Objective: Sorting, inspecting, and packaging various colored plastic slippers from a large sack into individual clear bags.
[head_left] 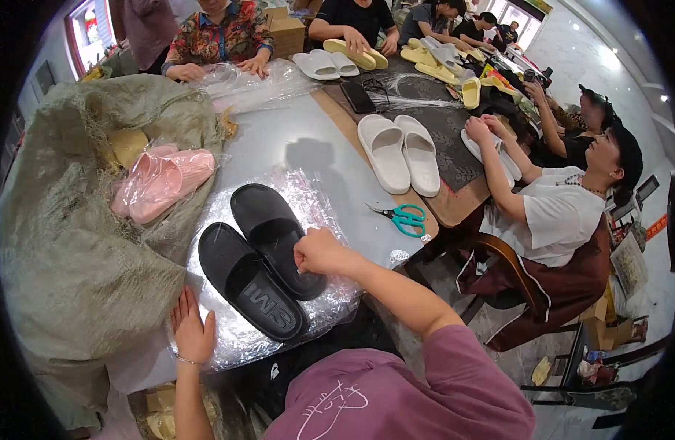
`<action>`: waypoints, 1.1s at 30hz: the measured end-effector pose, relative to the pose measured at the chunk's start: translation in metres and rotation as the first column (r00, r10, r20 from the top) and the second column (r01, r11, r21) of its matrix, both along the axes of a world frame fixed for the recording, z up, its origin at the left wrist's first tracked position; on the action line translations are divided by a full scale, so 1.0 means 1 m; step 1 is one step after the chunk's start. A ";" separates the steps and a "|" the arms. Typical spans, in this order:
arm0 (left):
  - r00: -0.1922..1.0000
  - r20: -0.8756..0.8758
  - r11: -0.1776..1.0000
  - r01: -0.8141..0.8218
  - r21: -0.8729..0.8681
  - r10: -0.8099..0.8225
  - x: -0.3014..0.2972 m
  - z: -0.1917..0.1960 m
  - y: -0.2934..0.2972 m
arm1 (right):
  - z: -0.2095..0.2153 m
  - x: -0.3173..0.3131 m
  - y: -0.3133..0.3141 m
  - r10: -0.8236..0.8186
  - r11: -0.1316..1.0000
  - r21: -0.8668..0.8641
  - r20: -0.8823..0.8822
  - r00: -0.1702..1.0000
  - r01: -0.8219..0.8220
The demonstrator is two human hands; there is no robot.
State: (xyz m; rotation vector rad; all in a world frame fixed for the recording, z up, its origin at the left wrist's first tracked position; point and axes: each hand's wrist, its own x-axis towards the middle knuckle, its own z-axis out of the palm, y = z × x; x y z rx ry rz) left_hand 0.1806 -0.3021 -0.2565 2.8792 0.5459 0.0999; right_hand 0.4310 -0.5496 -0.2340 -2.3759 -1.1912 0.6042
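Note:
A pair of black slide sandals point(253, 282) lies side by side on a stack of clear plastic bags point(227, 341) at the table's near edge. My right hand point(323, 253) is closed over the strap area of the right-hand slide point(268, 224). Whatever its curled fingers may hold is too small or hidden to make out. Flat against the near left corner of the table, beside the bags, rests my left hand point(193, 326), fingers stretched out and holding nothing.
A large woven sack point(81, 242) with bagged pink slides point(165, 180) bulges at the left. Teal-handled scissors point(408, 218) and white slides point(400, 154) lie to the right. A seated co-worker point(565, 213) handles a white slide; other people sit along the far side.

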 end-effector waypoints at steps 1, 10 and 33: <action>1.000 0.002 1.000 0.000 0.000 0.000 0.000 0.000 0.001 | -0.004 -0.005 -0.003 -0.014 0.999 0.040 0.075 0.997 0.011; 1.000 -0.019 0.997 0.021 0.073 -0.019 0.000 0.006 -0.003 | -0.022 -0.048 -0.029 -0.203 0.833 0.551 0.386 0.900 -0.049; 0.825 0.086 0.830 0.555 0.059 -0.558 0.086 0.028 -0.092 | -0.009 -0.036 -0.063 -0.218 0.766 0.643 0.235 0.947 0.017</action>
